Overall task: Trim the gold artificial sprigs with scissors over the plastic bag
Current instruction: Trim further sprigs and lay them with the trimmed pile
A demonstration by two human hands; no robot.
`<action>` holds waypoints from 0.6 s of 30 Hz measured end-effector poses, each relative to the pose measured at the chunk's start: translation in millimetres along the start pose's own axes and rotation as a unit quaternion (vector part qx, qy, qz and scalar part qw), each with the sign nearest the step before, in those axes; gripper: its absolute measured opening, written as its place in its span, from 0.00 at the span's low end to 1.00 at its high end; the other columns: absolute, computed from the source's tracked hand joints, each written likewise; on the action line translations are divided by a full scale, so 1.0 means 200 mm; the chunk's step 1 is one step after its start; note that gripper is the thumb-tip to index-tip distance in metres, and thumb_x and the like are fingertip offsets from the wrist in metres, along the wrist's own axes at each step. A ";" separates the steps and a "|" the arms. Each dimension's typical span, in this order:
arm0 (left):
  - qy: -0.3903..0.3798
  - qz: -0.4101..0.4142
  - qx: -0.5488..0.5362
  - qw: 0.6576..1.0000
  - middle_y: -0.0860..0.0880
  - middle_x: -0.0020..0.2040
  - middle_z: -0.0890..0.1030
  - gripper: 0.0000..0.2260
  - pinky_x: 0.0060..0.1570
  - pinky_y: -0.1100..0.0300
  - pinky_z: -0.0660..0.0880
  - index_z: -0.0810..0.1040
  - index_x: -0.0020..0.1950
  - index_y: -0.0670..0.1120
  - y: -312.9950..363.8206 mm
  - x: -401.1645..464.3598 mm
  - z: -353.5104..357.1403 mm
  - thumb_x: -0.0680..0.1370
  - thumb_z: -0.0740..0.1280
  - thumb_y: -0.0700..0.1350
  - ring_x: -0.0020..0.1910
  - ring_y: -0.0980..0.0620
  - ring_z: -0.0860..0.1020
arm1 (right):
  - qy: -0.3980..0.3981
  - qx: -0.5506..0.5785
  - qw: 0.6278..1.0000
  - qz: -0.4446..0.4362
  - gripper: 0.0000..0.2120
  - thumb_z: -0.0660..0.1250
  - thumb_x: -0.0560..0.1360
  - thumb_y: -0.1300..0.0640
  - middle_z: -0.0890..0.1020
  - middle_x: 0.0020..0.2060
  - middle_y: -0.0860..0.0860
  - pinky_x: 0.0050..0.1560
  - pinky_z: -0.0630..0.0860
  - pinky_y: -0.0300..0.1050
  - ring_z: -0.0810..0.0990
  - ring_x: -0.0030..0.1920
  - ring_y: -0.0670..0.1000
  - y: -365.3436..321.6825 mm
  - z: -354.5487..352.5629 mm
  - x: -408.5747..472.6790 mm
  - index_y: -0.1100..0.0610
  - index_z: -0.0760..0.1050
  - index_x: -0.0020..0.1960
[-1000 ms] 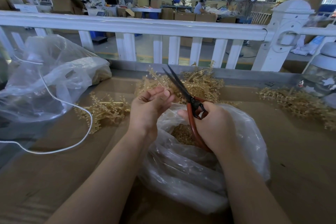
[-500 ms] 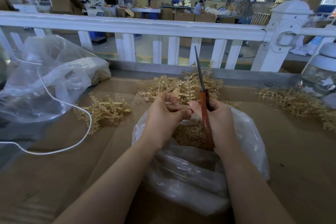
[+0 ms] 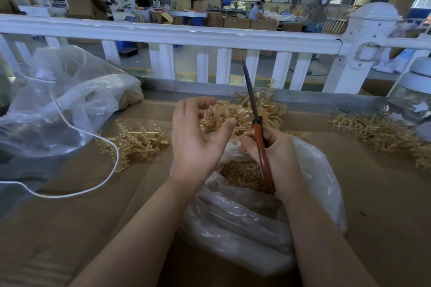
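Over a clear crumpled plastic bag [image 3: 245, 223] part-filled with gold trimmings on the brown cardboard-covered table [image 3: 70, 228], the right hand [image 3: 277, 156] grips red-handled scissors [image 3: 257, 128], blades together, pointing up. The left hand [image 3: 196, 140] hovers spread, holding nothing. Gold artificial sprigs [image 3: 238, 112] lie heaped just beyond, before a white railing [image 3: 163, 35].

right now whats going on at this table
A person is trimming gold sprigs over a plastic bag that already holds cut gold bits. The right hand grips red-handled scissors, blades together and pointing up. The left hand is open above the bag and holds nothing. Untrimmed sprigs lie piled just behind the bag, with more to either side.
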State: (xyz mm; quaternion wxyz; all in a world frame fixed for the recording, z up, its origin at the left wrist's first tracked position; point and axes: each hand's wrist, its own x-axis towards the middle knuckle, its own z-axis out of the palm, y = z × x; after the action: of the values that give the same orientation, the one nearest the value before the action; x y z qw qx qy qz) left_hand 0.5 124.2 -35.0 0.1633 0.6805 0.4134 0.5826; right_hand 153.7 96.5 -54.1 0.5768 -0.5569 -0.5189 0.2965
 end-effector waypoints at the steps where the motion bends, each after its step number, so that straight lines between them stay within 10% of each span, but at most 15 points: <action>1: -0.043 -0.014 0.006 0.999 0.57 0.57 0.72 0.22 0.63 0.53 0.71 0.75 0.61 0.49 0.00 0.01 0.00 0.72 0.70 0.58 0.59 0.55 0.73 | -0.008 0.006 1.000 -0.003 0.08 0.76 0.74 0.55 0.86 0.34 0.48 0.40 0.78 0.33 0.85 0.37 0.44 0.00 0.00 0.00 0.60 0.83 0.46; 5: -0.186 -0.097 -0.063 0.976 0.52 0.59 0.78 0.13 0.68 0.44 0.69 0.81 0.55 0.50 -0.02 0.02 0.01 0.74 0.74 0.54 0.63 0.51 0.76 | -0.021 0.009 1.000 -0.010 0.20 0.74 0.68 0.43 0.87 0.37 0.51 0.47 0.84 0.48 0.87 0.41 0.50 -0.03 0.00 -0.02 0.59 0.84 0.48; 9: -0.188 -0.122 -0.179 0.958 0.50 0.44 0.84 0.03 0.56 0.55 0.77 0.83 0.42 0.49 -0.02 0.02 0.02 0.75 0.74 0.41 0.48 0.53 0.82 | -0.008 -0.013 1.000 -0.007 0.11 0.76 0.74 0.51 0.86 0.38 0.54 0.49 0.84 0.55 0.86 0.42 0.54 -0.03 0.00 -0.02 0.60 0.84 0.46; 14: -0.190 -0.159 -0.204 0.947 0.40 0.44 0.84 0.02 0.47 0.59 0.77 0.83 0.43 0.45 -0.04 0.03 0.01 0.76 0.72 0.41 0.42 0.52 0.79 | 0.012 0.022 1.000 0.001 0.04 0.76 0.74 0.55 0.86 0.36 0.51 0.39 0.82 0.41 0.85 0.35 0.45 -0.03 -0.02 -0.02 0.53 0.83 0.42; 18: -0.188 -0.159 -0.207 0.947 0.55 0.35 0.82 0.06 0.40 0.69 0.75 0.80 0.40 0.49 -0.04 0.02 0.03 0.77 0.72 0.41 0.36 0.61 0.78 | 0.013 0.053 0.998 0.004 0.04 0.74 0.76 0.58 0.86 0.35 0.53 0.28 0.71 0.29 0.77 0.25 0.39 -0.03 -0.02 -0.02 0.57 0.82 0.43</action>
State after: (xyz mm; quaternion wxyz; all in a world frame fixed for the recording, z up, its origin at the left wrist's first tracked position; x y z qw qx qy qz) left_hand 2.5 133.7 -38.3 0.4656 0.6548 0.3481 0.4830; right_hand 155.2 89.4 -48.3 0.6113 -0.5312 -0.4926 0.3186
